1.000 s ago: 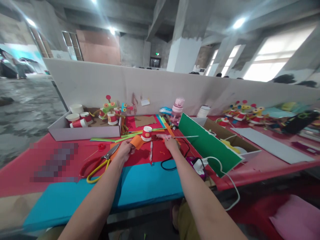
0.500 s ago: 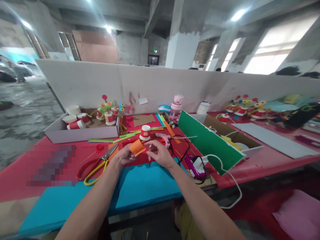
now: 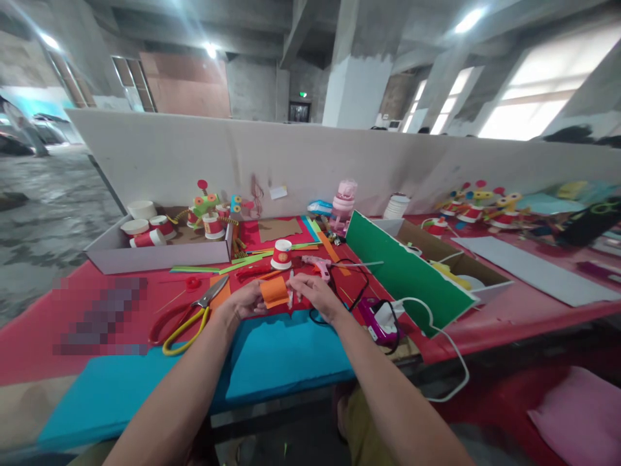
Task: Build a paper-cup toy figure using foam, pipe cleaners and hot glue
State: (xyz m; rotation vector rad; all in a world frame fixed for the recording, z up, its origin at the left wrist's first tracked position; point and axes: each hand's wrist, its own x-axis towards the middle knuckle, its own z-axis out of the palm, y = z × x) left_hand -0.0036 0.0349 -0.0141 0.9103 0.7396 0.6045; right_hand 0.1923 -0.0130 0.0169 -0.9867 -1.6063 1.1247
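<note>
**Orange paper piece [image 3: 274,292] pinched in my left hand [image 3: 248,299]**

My left hand has the orange paper piece by its left side, thumb and fingers closed on it, so there is little opening in that grip. My right hand [image 3: 314,294] is just beside the paper's right edge, its fingers bent and drawn in toward the thumb. I cannot tell whether those fingertips are pressed together, whether they touch the paper, or whether something slim sits between them.

The paper is in front of me, above the red table covering [image 3: 182,283] and a little beyond the blue sheet [image 3: 286,349]. It is nearly square and slightly curved. Its longer way seems to run left to right, rising a little to the right, and its free end points at my right hand.

A slim pale pen [image 3: 291,296] lies between my hands, its long axis running away from me. The red-and-white paper cup [image 3: 281,255] stands upright just beyond the paper. The pink glue gun [image 3: 317,266] lies beyond my right hand, nozzle to the left, with a long glue stick [image 3: 363,264] running out to the right. Near my left wrist, the scissors [image 3: 209,296] lie with their blades pointing away and to the right.
</note>
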